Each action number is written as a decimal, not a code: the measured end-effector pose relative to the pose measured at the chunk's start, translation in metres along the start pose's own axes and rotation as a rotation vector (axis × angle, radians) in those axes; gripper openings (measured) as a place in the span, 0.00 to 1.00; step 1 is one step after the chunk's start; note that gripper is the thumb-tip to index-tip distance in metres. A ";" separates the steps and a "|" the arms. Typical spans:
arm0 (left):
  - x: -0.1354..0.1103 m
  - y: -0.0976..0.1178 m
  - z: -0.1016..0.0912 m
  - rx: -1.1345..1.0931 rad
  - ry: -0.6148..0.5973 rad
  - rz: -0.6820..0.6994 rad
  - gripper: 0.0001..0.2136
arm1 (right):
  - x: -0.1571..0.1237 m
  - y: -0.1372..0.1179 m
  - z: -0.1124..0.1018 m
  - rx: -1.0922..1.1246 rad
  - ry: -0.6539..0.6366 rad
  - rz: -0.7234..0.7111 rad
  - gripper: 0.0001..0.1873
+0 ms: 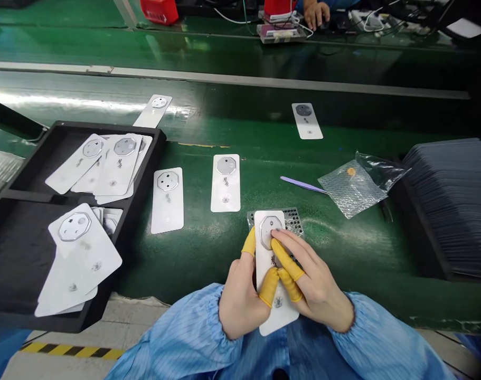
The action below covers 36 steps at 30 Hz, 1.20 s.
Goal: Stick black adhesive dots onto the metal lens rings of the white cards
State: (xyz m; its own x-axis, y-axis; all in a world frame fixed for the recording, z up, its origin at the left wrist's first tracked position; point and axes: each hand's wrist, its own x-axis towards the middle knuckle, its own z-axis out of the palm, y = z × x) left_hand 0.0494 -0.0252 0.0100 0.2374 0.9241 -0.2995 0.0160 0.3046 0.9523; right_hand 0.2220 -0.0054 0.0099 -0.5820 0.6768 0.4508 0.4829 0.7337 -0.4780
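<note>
A white phone back cover, with an octagonal silver camera plate near its top, is tilted in front of my body. My left hand grips its left edge, a yellow finger cot on the thumb pressing the front face. My right hand bends over the right side. One bare fingertip touches the octagonal plate, and its yellow-cotted fingers rest on the cover. Any small part under that fingertip is hidden. Partly behind the cover lies a clear sheet with rows of small black dots.
Similar covers lie singly on the green bench, including one cover ahead. More are piled in a black tray at left. Purple tweezers, a bubble-wrap bag and a rack of dark sheets sit rightward. Another person's hand shows behind.
</note>
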 end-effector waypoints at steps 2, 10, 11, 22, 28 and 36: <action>0.003 0.002 0.001 0.010 -0.009 0.006 0.27 | -0.001 0.004 0.005 0.063 0.049 0.027 0.32; 0.016 0.020 0.005 -0.392 -0.033 -0.023 0.28 | 0.001 0.005 0.009 0.365 0.404 0.436 0.33; 0.017 0.022 0.004 -0.385 -0.027 -0.001 0.26 | 0.003 0.003 0.010 0.439 0.461 0.479 0.33; 0.021 0.031 0.007 -0.336 0.250 0.069 0.12 | 0.006 -0.011 0.013 0.462 0.547 0.464 0.34; 0.020 0.031 0.008 -0.334 0.240 0.006 0.15 | 0.001 -0.007 0.021 0.420 0.546 0.484 0.33; 0.024 0.028 -0.050 -0.053 0.502 0.182 0.27 | -0.022 0.022 0.019 0.060 0.021 0.271 0.31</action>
State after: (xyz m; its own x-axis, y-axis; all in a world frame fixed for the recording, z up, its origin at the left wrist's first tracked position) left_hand 0.0072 0.0165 0.0265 -0.2624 0.9558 -0.1329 -0.0347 0.1283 0.9911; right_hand 0.2332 -0.0051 -0.0249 -0.4229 0.8493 0.3161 0.5789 0.5215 -0.6268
